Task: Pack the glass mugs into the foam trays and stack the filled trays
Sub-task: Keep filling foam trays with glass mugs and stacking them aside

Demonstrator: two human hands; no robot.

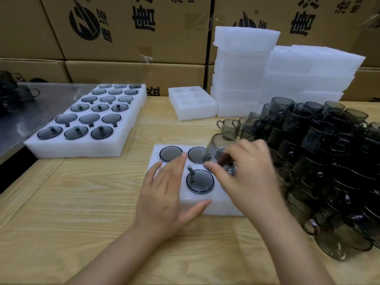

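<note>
A white foam tray (213, 204) lies on the wooden table in front of me, with three smoky glass mugs (200, 181) seated upside down in its holes. My left hand (166, 192) rests flat on the tray's left part, fingers straight, thumb against its front edge. My right hand (244, 169) grips a tilted smoky glass mug (218, 149) over the tray's right side, blurred. A large heap of loose smoky mugs (320, 153) lies to the right.
Filled foam trays (82, 149) lie side by side at the left, on the table's edge. An empty foam tray (193, 112) and tall stacks of foam trays (246, 64) stand behind. Cardboard boxes (127, 27) wall the back. A metal surface (30, 112) lies far left.
</note>
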